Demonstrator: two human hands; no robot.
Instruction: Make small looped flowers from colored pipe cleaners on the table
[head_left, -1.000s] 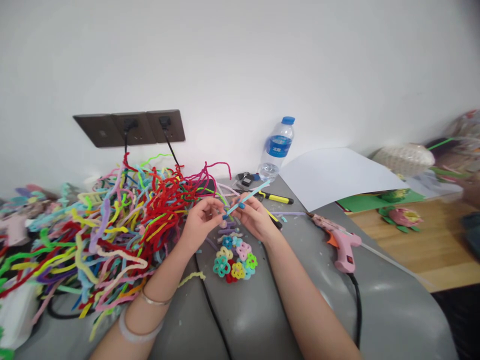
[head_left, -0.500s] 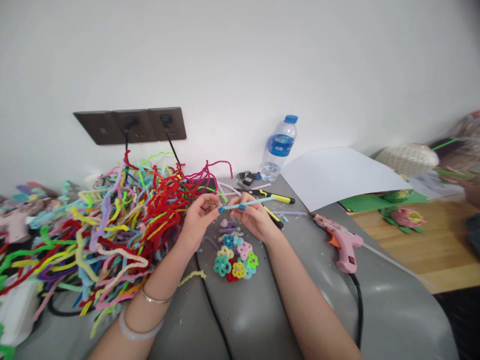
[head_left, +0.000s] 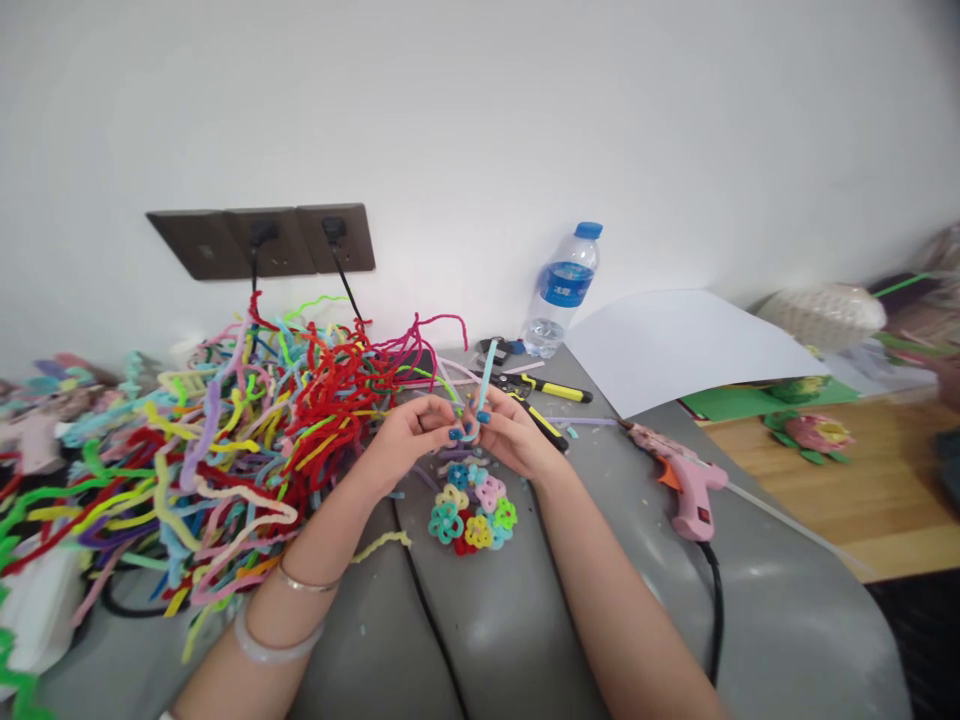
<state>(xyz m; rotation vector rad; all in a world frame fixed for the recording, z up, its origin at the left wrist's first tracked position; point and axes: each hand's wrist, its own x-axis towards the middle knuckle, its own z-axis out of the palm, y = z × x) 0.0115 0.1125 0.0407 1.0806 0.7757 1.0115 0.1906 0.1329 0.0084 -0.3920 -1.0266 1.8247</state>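
A light blue pipe cleaner (head_left: 487,372) stands up from between my fingers, its lower end curled near the fingertips. My left hand (head_left: 411,440) pinches the curled lower end. My right hand (head_left: 517,435) grips the same piece a little higher, between thumb and fingers. Just below both hands, a cluster of small pipe-cleaner flowers (head_left: 474,515) in teal, yellow, pink, green and red lies on the grey table (head_left: 525,630). Behind my right hand are pliers with yellow and black handles (head_left: 559,388), partly covered by the fingers.
A big tangle of coloured pipe cleaners (head_left: 225,450) covers the left side. To the right lies a pink glue gun (head_left: 686,490) with its cord. A water bottle (head_left: 562,290) leans at the wall beside white paper (head_left: 690,350). A black cable (head_left: 427,600) crosses the table.
The light blue pipe cleaner has swung from lying nearly level, pointing right, to nearly upright, and its lower end is now bent. Both hands stay close together.
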